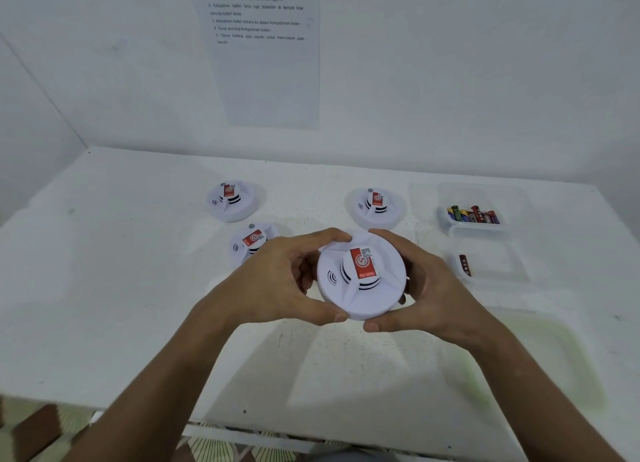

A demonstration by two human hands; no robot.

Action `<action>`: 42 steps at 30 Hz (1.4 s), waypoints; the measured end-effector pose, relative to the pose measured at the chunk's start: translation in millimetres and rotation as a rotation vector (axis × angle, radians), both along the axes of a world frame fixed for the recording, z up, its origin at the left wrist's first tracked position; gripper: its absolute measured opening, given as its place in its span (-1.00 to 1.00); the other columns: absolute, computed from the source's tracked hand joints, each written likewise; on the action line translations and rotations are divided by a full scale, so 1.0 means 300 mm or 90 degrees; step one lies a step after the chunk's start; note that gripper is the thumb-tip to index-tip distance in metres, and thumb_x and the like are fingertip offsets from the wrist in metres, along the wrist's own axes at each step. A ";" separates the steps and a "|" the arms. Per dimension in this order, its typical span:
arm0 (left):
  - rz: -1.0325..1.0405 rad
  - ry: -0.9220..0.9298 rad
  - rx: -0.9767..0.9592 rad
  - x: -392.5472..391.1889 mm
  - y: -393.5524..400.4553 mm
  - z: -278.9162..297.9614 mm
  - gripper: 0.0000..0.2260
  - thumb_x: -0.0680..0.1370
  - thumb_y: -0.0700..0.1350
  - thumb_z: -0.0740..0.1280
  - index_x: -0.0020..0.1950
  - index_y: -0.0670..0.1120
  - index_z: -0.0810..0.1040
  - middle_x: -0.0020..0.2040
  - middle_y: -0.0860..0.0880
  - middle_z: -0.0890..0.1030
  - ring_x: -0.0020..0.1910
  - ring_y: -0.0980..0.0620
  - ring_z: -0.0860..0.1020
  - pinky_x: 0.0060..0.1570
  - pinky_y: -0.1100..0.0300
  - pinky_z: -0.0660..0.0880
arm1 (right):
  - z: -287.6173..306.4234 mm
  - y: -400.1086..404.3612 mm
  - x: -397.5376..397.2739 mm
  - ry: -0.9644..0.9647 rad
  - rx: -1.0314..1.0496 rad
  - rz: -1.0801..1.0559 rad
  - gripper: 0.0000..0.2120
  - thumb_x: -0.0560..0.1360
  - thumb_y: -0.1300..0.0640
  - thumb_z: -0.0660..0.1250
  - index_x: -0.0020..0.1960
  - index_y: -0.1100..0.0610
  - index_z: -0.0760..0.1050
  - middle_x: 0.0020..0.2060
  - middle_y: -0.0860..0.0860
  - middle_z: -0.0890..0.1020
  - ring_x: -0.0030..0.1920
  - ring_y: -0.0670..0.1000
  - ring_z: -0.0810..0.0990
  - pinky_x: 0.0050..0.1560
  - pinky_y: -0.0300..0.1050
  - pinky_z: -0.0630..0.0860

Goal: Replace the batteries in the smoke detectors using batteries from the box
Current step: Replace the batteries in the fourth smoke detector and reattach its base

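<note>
White round plastic smoke detector [360, 276] held above the table [138, 288], left hand [277, 281] and right hand [429, 288] fingers curled round its rim, probably to twist it open.

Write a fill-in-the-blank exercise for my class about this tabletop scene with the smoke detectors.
1. Both hands grip one round white smoke detector, while ____ more detectors lie on the white table.
2. The far clear plastic box holds ____ batteries.
3. The near clear plastic box holds ____ battery.
4. The sheet of printed paper is fixed to the ____.

Missing words: three; several; one; wall
</note>
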State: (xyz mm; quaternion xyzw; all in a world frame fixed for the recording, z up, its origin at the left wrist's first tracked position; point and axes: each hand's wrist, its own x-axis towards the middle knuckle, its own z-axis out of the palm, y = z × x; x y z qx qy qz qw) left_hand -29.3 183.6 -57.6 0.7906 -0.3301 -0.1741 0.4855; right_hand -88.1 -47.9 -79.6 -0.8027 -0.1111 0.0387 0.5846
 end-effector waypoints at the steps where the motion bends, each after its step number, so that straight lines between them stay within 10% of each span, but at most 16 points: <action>1: 0.000 0.001 0.002 0.002 0.002 -0.003 -0.35 0.30 -0.13 0.61 0.32 0.15 0.46 -0.10 0.00 0.61 -0.24 -0.14 0.45 -0.27 0.03 0.52 | -0.001 0.003 0.001 0.002 0.001 -0.001 -0.10 0.15 0.09 0.68 0.40 -0.18 0.38 0.26 -0.08 0.59 0.22 0.15 0.56 0.06 0.41 0.52; 27: 0.028 -0.054 0.039 0.070 0.043 -0.020 -0.24 0.29 0.02 0.61 0.41 0.25 0.35 -0.08 0.18 0.59 -0.24 0.10 0.52 -0.24 0.23 0.57 | -0.029 0.041 0.047 0.012 0.001 -0.033 -0.07 0.18 0.10 0.68 0.45 -0.11 0.33 0.28 -0.08 0.57 0.20 0.12 0.56 0.04 0.31 0.57; 42: 0.012 -0.086 0.053 0.094 0.031 -0.022 -0.34 0.31 0.04 0.60 0.32 0.31 0.41 -0.13 0.26 0.58 -0.25 0.11 0.50 -0.27 0.28 0.55 | -0.039 0.040 0.065 0.025 0.036 -0.010 -0.07 0.24 0.33 0.63 0.49 0.02 0.27 0.29 -0.13 0.56 0.29 -0.03 0.53 0.03 -0.26 0.54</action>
